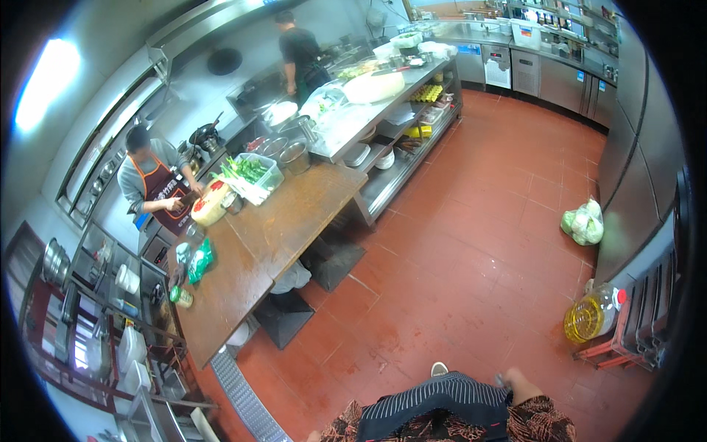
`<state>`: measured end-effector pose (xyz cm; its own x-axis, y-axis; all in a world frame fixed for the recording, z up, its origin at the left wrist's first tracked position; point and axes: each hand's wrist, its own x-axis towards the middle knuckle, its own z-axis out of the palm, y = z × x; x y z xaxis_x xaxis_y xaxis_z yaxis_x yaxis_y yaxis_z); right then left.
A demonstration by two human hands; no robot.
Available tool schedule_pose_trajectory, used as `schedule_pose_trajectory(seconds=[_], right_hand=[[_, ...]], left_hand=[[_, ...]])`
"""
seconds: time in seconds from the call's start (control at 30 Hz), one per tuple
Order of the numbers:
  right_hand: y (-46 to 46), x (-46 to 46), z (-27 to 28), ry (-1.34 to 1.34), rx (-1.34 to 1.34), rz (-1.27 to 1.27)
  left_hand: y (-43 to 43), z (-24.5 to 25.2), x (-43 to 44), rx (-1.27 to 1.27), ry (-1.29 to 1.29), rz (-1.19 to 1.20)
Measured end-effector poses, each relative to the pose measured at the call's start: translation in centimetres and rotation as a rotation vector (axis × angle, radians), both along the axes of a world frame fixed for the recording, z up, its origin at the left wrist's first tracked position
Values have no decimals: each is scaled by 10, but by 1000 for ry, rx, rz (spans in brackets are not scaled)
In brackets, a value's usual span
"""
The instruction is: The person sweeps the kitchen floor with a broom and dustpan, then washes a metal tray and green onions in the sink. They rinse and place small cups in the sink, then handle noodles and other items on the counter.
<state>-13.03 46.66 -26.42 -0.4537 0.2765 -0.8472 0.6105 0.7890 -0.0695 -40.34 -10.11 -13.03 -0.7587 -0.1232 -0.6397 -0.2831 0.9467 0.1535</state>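
My right hand (518, 382) hangs beside the striped apron (442, 400), blurred by motion. A small greyish thing shows at its fingers, too unclear to name, and I cannot tell if it is gripped. Only a sliver of my left hand (314, 437) shows at the bottom edge, its fingers out of view. Red floor tiles (442, 287) spread before me, with the tip of one shoe (439, 369) on them. To the left stands a wooden worktable (276, 221), bearing a green plastic bag (200, 262) and a lidded jar (181, 296).
Across the worktable a person (154, 177) holds a cleaver (189, 199) at a round chopping block (211, 204) with red pieces. Another person (301, 55) stands farther back. A large oil bottle (592, 315) and bagged cabbages (584, 224) sit at right. A metal drain grate (243, 395) crosses the floor.
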Motion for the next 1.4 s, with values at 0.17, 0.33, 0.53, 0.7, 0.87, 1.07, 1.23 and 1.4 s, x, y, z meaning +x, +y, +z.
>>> schedule_pose_trajectory(seconds=[0.17,0.33,0.53,0.7,0.87,1.07,1.23,1.4], right_hand=[[65,-205,47,383,140,-461],[96,-386,78,504,188,-381],[107,-498,89,358,-69,-723],[152,-591,125,419,-207,-802],[191,-725,131,682,-343,-958],[228,-937,89,763,-587,-822],[225,-1093,41,840,-572,-657],[227,-1164,-1,796,-510,-545]], left_hand=[[44,-9,-69,39,-62,106],[76,-33,-156,85,-69,87],[141,8,-315,276,-48,156],[212,61,-417,383,139,99],[242,72,-460,143,188,-112],[313,84,-482,32,510,-247],[404,77,-544,35,364,-206],[448,79,-584,-96,342,-96]])
